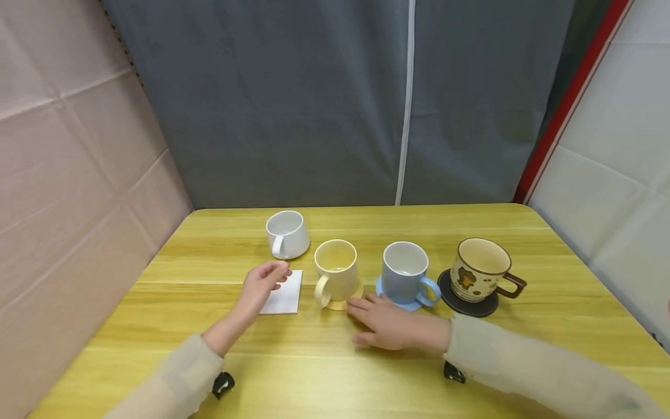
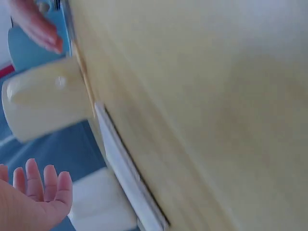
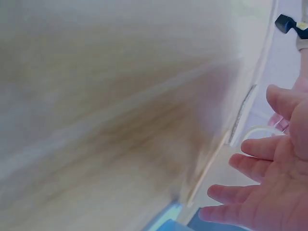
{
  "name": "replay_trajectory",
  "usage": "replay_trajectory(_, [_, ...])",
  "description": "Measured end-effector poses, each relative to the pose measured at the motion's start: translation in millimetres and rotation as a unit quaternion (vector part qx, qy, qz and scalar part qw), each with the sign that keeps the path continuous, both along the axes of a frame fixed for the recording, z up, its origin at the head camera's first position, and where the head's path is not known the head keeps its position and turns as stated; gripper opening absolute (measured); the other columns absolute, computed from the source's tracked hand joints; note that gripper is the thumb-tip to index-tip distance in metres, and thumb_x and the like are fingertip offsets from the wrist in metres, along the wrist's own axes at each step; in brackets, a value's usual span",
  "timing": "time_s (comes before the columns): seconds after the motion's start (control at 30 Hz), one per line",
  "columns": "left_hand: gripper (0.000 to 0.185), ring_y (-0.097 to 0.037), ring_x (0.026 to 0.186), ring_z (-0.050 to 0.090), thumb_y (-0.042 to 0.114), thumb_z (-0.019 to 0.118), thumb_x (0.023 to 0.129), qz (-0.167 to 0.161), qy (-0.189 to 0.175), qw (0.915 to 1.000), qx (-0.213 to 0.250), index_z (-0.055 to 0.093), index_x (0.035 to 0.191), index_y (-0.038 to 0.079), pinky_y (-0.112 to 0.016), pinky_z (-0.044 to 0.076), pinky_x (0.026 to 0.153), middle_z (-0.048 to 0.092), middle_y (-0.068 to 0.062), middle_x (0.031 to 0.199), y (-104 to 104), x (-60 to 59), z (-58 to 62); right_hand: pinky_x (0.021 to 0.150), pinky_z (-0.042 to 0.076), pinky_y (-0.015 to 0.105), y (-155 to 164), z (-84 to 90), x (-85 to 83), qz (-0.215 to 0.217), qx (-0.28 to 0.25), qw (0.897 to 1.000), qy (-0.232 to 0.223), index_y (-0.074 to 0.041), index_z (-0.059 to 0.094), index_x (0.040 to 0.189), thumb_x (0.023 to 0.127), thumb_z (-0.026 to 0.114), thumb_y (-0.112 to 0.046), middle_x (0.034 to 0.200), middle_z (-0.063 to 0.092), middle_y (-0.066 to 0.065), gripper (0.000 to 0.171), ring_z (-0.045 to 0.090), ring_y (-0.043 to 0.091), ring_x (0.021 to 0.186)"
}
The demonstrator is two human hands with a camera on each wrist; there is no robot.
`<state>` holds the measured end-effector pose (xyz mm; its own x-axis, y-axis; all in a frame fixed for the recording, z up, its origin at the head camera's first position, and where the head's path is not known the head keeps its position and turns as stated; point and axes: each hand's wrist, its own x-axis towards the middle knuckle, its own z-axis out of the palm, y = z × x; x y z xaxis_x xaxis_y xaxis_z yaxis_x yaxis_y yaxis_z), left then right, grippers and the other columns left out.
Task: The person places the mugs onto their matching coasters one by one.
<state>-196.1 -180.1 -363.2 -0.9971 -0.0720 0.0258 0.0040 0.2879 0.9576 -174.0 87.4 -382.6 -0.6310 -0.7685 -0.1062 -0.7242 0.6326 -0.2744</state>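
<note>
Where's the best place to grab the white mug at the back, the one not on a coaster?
Probably by its handle. The white mug stands upright behind the white coaster, its loop handle turned toward the person and slightly left. The left hand, open over the coaster, is nearest, so come from the front-left and hook fingers through the loop. The yellow mug stands close on the right.

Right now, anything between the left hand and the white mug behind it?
Nothing visible. The left hand hovers open over the white coaster, and only bare table shows between it and the white mug. The yellow mug stands off to the side, clear of that path.
</note>
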Motion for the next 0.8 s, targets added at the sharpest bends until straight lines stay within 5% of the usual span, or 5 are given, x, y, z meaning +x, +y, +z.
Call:
replay_trajectory(0.17, [0.032, -0.009, 0.085, 0.056, 0.024, 0.053, 0.093, 0.036, 0.029, 0.9981, -0.041, 0.059, 0.109, -0.003, -0.030, 0.048, 0.079, 0.064, -0.009, 0.098, -25, -7.0, 8.2, 0.106, 0.026, 0.050, -1, 8.1, 7.5, 0.014, -0.008, 1.000, 0.002, -0.005, 0.037, 0.139, 0.092, 0.050, -0.040, 0.145, 0.032, 0.014, 0.060, 0.031, 0.037, 0.131])
replay_trajectory(0.37, [0.029, -0.008, 0.086, 0.054, 0.019, 0.055, 0.092, 0.030, 0.071, 0.9897, -0.121, 0.058, 0.114, -0.001, -0.017, 0.044, 0.073, 0.061, -0.017, 0.107, -40, -14.1, 7.8, 0.106, 0.028, 0.045, -4, 24.1, 19.6, 0.020, -0.047, 0.999, -0.013, -0.004, 0.037, 0.138, 0.093, 0.050, -0.038, 0.144, 0.033, 0.015, 0.058, 0.033, 0.031, 0.131])
replay_trajectory(0.57, [0.034, -0.029, 0.096, 0.058, 0.017, 0.056, 0.092, 0.018, 0.056, 0.9871, -0.149, 0.053, 0.119, -0.002, -0.025, 0.046, 0.075, 0.059, -0.021, 0.112, -42, -19.7, 4.6, 0.105, 0.032, 0.040, -20, 37.4, 27.1, 0.042, -0.109, 0.993, -0.025, -0.004, 0.042, 0.135, 0.094, 0.050, -0.033, 0.140, 0.041, 0.011, 0.051, 0.038, 0.024, 0.129])
replay_trajectory(0.8, [0.042, -0.035, 0.108, 0.053, 0.020, 0.053, 0.093, 0.010, 0.032, 0.9872, -0.156, 0.046, 0.127, -0.002, -0.041, 0.045, 0.088, 0.054, -0.021, 0.119, -45, -32.6, 3.5, 0.106, 0.031, 0.033, -58, 35.3, 34.0, 0.051, -0.080, 0.996, -0.002, -0.006, 0.039, 0.138, 0.093, 0.049, -0.038, 0.142, 0.038, 0.011, 0.055, 0.037, 0.022, 0.130])
